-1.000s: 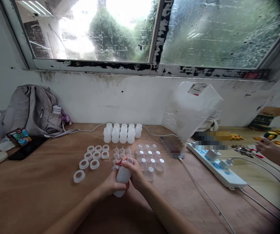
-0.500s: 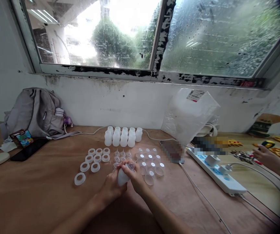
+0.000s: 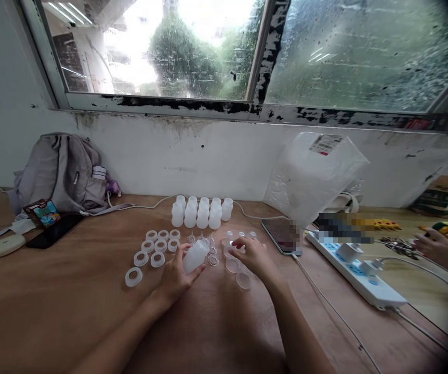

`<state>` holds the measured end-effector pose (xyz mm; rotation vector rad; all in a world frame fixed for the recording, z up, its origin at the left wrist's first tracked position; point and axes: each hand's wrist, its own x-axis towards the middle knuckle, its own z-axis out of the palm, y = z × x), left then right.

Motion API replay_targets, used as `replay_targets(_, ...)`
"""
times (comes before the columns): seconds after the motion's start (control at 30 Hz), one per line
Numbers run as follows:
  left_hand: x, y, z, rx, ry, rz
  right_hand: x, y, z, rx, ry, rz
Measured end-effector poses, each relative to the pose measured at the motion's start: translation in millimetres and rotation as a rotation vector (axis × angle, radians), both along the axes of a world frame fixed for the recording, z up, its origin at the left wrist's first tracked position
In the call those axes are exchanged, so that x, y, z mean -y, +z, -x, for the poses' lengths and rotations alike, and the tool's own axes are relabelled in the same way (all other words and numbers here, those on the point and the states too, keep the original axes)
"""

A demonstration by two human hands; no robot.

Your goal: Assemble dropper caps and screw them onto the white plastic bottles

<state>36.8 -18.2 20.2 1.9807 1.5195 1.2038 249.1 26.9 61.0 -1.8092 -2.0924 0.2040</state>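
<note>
Right hand (image 3: 253,255) has shifted over the caps (image 3: 243,281), half-curled, hold unclear. Left hand (image 3: 174,276) clasps the bottle (image 3: 195,256), neck tilted toward the right.

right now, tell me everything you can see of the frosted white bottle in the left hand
The frosted white bottle looks like translucent plastic, with a smooth, rounded body and a narrower neck end. It is tilted, neck end up and toward the right. The left hand wraps its fingers and thumb around the body, hiding part of it; the right hand is apart from it. Whether anything covers its mouth is too small to tell.
</note>
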Motion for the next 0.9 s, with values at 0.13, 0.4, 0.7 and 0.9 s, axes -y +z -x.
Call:
replay_targets(0.13, -2, -1.4, 2, 0.0, -0.002, 0.012, -3, -6.5, 1, 0.078, -0.002, 0.073)
replay_targets(0.4, -6, -8.4, 0, 0.085, 0.033, -0.007, -4, -25.7, 6, 0.129, 0.086, 0.04)
replay_targets(0.7, -5, 2.4, 5, 0.106, -0.023, -0.156, -1, -13.8, 22, -0.655, -0.02, -0.515)
replay_targets(0.9, -6, 1.2, 6, 0.152, -0.04, -0.13, 7, -16.0, 35, -0.96, 0.149, -0.404)
